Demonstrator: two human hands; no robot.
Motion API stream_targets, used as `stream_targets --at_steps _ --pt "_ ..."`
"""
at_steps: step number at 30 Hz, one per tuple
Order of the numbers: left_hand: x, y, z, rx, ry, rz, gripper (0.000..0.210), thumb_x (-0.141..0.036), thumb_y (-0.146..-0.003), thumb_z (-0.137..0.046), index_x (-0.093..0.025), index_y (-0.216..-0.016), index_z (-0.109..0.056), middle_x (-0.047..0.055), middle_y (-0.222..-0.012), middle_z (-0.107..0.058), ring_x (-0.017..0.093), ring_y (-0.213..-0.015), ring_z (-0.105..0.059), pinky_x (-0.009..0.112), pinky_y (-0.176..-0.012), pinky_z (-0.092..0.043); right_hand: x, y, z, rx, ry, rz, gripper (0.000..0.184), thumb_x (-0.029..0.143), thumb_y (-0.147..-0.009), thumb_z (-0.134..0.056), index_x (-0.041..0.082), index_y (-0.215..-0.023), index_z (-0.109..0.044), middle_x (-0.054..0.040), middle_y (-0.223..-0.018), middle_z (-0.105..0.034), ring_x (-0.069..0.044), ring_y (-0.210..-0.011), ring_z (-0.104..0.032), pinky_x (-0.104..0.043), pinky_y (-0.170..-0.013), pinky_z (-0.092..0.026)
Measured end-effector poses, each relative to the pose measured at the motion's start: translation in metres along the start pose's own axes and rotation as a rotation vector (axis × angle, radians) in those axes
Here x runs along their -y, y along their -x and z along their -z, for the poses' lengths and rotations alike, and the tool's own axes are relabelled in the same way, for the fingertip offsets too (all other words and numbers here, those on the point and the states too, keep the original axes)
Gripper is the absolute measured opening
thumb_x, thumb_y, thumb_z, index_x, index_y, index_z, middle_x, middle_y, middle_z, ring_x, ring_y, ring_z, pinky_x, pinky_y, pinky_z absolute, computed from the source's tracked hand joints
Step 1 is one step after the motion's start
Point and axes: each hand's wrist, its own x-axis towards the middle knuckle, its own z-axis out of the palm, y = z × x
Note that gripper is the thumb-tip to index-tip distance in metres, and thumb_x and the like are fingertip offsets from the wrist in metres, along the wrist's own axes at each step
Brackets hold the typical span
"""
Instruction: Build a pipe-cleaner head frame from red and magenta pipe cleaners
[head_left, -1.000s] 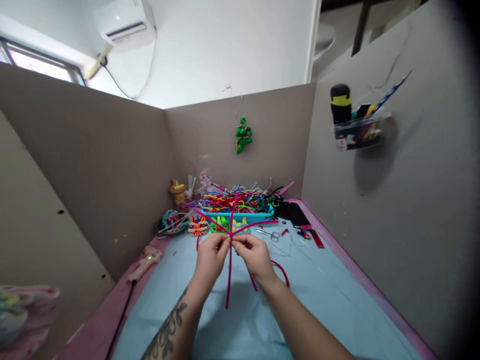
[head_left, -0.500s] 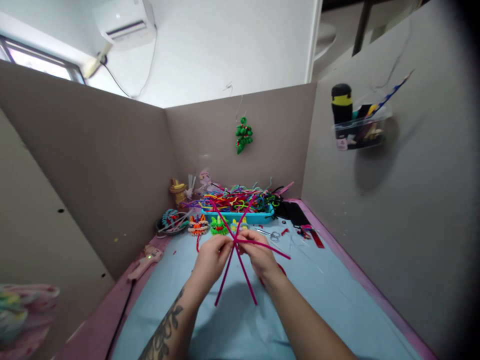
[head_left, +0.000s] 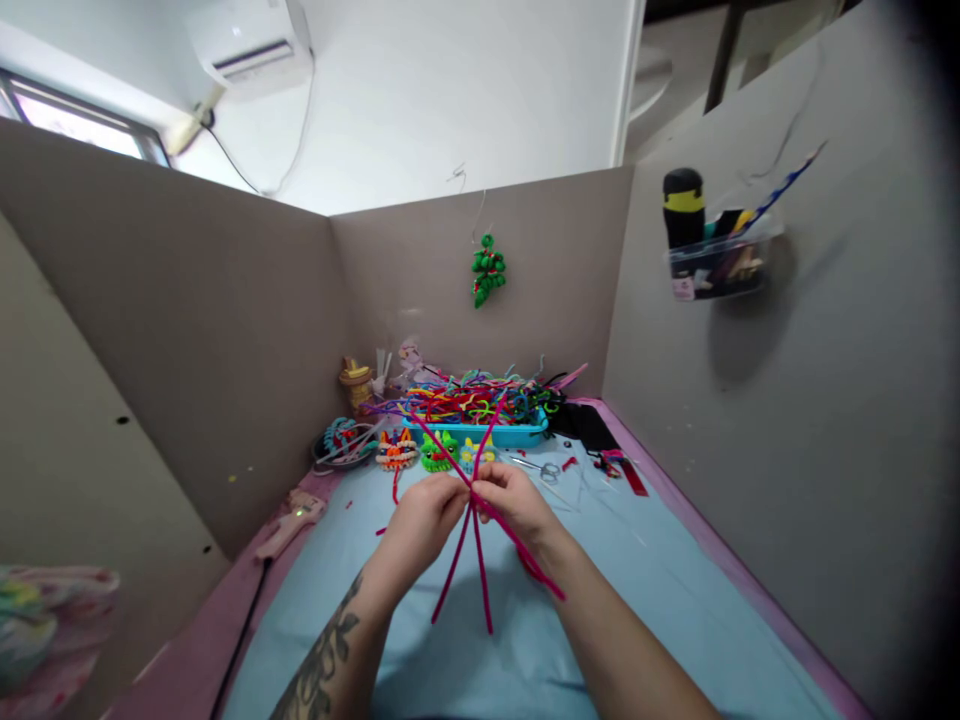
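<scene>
Several magenta pipe cleaners (head_left: 448,576) cross at one point between my hands, above the blue tabletop. My left hand (head_left: 430,505) pinches the crossing from the left, its fingertips closed on it. From the other side my right hand (head_left: 513,497) grips the same crossing, thumb and fingers pressed together. Two stems reach up and away, two hang down toward me, and one slants down to the right across my right wrist. Another magenta-red piece (head_left: 527,562) lies below my right hand, partly hidden by the wrist. My fingers cover the exact join.
Behind my hands, a blue tray (head_left: 517,437) overflows with colourful pipe cleaners. Orange (head_left: 396,452), green (head_left: 439,455) and yellow-blue (head_left: 474,455) figures line its front. Scissors (head_left: 549,471) lie at right. A corded pink glue gun (head_left: 291,524) rests at left. Grey partitions (head_left: 480,330) enclose the table.
The right-pointing stem has swung downward, now slanting across my right wrist. The two lower stems have drawn closer together. My right hand has turned slightly, while both hands keep their hold.
</scene>
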Motion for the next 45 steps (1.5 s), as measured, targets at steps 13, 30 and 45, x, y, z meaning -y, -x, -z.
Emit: stream_targets --at_steps 13,30,45 --pt "0.003 -0.002 -0.002 -0.100 -0.038 0.076 0.019 -0.021 -0.085 -0.046 -0.019 -0.077 -0.062 0.003 -0.074 -0.065 0.015 -0.071 -0.059 0.025 -0.066 -0.043 -0.003 -0.001 -0.004 -0.060 -0.068 -0.114 0.028 0.034 -0.058 -0.078 0.016 -0.072 -0.061 0.0028 -0.059 -0.058 -0.007 -0.050 -0.052 -0.018 -0.045 -0.042" --pt "0.010 -0.007 -0.016 -0.242 0.239 0.245 0.019 -0.032 -0.079 -0.056 -0.016 -0.089 -0.062 0.005 -0.082 -0.065 0.016 -0.072 -0.059 0.024 -0.058 -0.044 -0.009 -0.002 -0.015 -0.298 -0.008 0.068 0.020 0.032 -0.062 -0.071 0.014 -0.064 -0.063 0.0019 -0.054 -0.054 -0.008 -0.050 -0.045 -0.020 -0.044 -0.035" --pt "0.006 -0.010 -0.015 -0.472 0.707 0.453 0.029 -0.043 -0.067 -0.067 -0.014 -0.063 -0.061 -0.001 -0.060 -0.057 0.011 -0.058 -0.051 0.022 -0.057 -0.041 -0.002 -0.002 -0.017 -0.332 -0.064 0.154 0.021 0.034 -0.058 -0.074 0.018 -0.066 -0.062 0.0018 -0.060 -0.059 -0.014 -0.061 -0.052 -0.026 -0.061 -0.040"
